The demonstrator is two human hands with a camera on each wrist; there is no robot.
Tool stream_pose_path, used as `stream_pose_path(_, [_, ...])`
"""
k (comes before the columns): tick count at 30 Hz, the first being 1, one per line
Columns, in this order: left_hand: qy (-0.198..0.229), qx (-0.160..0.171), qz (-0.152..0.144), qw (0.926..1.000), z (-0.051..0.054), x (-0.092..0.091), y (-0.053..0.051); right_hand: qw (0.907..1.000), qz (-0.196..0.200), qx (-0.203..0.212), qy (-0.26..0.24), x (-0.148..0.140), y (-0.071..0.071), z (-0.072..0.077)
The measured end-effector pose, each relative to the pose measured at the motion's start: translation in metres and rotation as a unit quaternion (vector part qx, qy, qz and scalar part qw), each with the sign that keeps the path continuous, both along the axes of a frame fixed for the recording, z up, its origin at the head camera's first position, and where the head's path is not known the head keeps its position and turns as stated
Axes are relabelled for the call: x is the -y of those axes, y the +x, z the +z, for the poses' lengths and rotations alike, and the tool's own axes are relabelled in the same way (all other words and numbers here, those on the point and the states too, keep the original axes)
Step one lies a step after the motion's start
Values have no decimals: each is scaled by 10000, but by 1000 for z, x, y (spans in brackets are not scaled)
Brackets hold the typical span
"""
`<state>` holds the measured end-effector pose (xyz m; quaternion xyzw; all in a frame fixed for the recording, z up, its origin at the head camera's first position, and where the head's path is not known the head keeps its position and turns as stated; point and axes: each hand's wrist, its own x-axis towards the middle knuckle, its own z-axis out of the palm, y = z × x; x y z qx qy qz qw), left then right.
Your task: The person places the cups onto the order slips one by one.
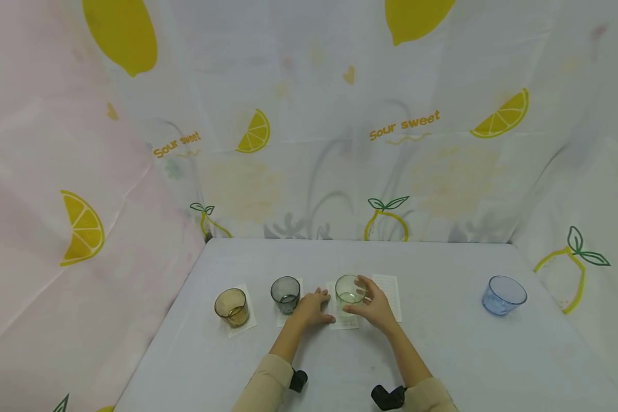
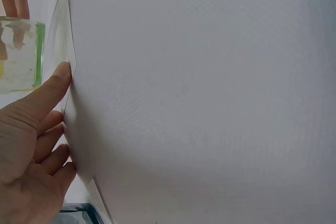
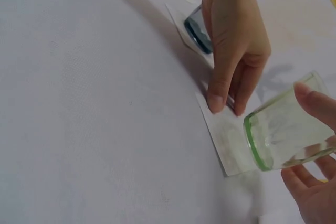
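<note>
My right hand (image 1: pixel 377 308) grips a clear green-tinted glass (image 3: pixel 286 127), thumb on one side and fingers on the other. In the right wrist view the glass tilts, its thick green base close to a small white sheet of paper (image 3: pixel 223 145). Whether base and paper touch, I cannot tell. My left hand (image 1: pixel 309 309) rests by the left part of that sheet. In the left wrist view its thumb (image 2: pixel 55 85) touches the paper's edge, while the other fingers bend slightly against the surface. Just left of this hand stands a grey glass (image 1: pixel 285 293) on another paper.
An amber glass (image 1: pixel 231 308) stands on a paper at the left. A blue glass (image 1: pixel 503 296) sits far right on the white table (image 1: pixel 453 343). Another paper with faint lines (image 1: pixel 391 294) lies just beyond my right hand. A lemon-print curtain (image 1: pixel 309 171) borders the table's back and sides.
</note>
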<state>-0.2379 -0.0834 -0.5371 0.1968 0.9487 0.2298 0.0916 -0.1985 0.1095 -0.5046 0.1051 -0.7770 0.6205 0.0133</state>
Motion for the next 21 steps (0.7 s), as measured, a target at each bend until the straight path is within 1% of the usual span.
stream_pose_path(3, [5,-15,21,10000,-1,0,0,10000,-49,-47,9,2,-7,-18])
stream_pose_path(5, [-7,-40,32,10000,-2,0,0,10000,-43,-62,-37,4,-10,-26])
stream_pose_path(8, [83,4,74,9999,-3,0,0,9999,-14,-9,-152,8,-5,-18])
stream_pose_path(11, [231,102,137,9996,-4,1,0,9998,-34,72,-156,12,-3,-17])
stream_pose_path(12, [290,147,162,9993,-5,1,1,9998,-35,95,-173,13,-3,-18])
stream_pose_path(15, [447,211,206,9986,-5,1,2,9998,-27,76,-204,14,-8,-33])
stream_pose_path(16, [500,218,212,9983,-6,2,2,9997,-11,59,-223,15,-9,-35])
stream_pose_path(18, [568,213,225,9979,-6,2,2,9996,12,43,-266,16,-9,-35])
stream_pose_path(21, [636,176,247,9975,-7,3,2,9996,29,28,-283,19,-8,-32])
